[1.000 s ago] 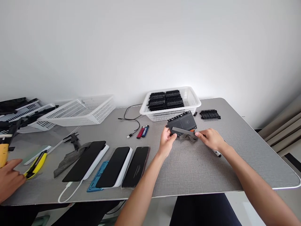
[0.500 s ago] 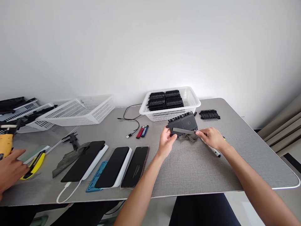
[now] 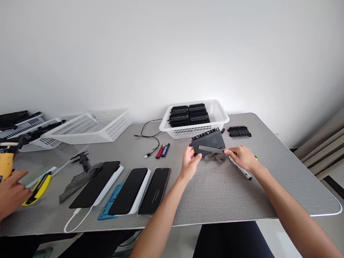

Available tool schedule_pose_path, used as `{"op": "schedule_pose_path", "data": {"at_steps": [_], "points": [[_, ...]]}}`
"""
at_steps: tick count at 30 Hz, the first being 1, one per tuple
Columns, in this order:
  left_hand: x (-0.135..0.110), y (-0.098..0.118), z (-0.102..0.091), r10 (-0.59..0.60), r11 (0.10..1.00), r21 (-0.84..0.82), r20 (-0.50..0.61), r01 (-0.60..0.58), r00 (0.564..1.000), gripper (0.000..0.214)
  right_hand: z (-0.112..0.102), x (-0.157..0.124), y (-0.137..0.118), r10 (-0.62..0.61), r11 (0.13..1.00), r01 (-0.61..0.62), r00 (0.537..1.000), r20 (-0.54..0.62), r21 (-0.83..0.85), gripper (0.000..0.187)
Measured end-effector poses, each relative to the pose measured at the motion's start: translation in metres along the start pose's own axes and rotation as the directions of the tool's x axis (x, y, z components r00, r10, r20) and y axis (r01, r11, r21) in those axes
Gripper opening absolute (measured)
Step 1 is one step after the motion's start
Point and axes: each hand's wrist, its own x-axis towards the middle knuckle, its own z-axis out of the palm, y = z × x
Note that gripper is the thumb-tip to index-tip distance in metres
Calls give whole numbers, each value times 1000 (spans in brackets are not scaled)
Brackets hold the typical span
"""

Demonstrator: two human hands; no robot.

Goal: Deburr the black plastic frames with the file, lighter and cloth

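Observation:
My left hand (image 3: 190, 161) is closed on the near left edge of a black plastic plate (image 3: 208, 139) with toothed edges, its smooth side tilted up toward me. Pinched in my right hand (image 3: 242, 157) is a flat grey strip (image 3: 211, 149), like a file, lying across the lower part of the plate's face. Below the plate, a crumpled grey cloth (image 3: 219, 157) rests on the table. A white marker (image 3: 243, 171) with a black end lies partly under my right hand. Another toothed black plate (image 3: 239, 131) sits farther back to the right.
A white basket (image 3: 182, 134) holding stacked black plates stands behind my hands. Two lighters (image 3: 160, 150), a black cable (image 3: 150, 135) and several phones (image 3: 154, 190) lie leftward. At far left, a co-worker's hand (image 3: 13, 193) holds a yellow tool near a yellow cutter (image 3: 40, 190).
Almost nothing differs. The grey strip and the plate have shifted very slightly between my hands; both grips stay the same.

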Motion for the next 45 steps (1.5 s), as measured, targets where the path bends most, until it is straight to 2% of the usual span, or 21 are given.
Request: {"op": "schedule_pose_path", "data": {"at_steps": [5,12,19,25,30,45], "points": [[5,3,-5,-2,1000,-30,-140,-2,990,44,-7,0,10,-21,1000,20,999,28,19,62],[6,1,-7,37,999,35,-266,-28,963,43,-13,-1,13,27,999,-28,999,-25,-27,62],[6,1,-11,35,996,84,-256,-14,966,41,-14,-2,13,39,996,-42,998,-39,-77,64],[6,3,-14,85,992,107,-255,-60,963,39,-17,-3,20,7,994,-14,998,-64,-108,65],[5,6,-13,76,986,160,-236,-38,969,42,-17,-3,19,-5,994,-1,998,-58,-105,64],[6,4,-15,61,989,145,-225,-29,972,41,-22,-1,29,42,996,-43,999,-14,-76,63]]}}
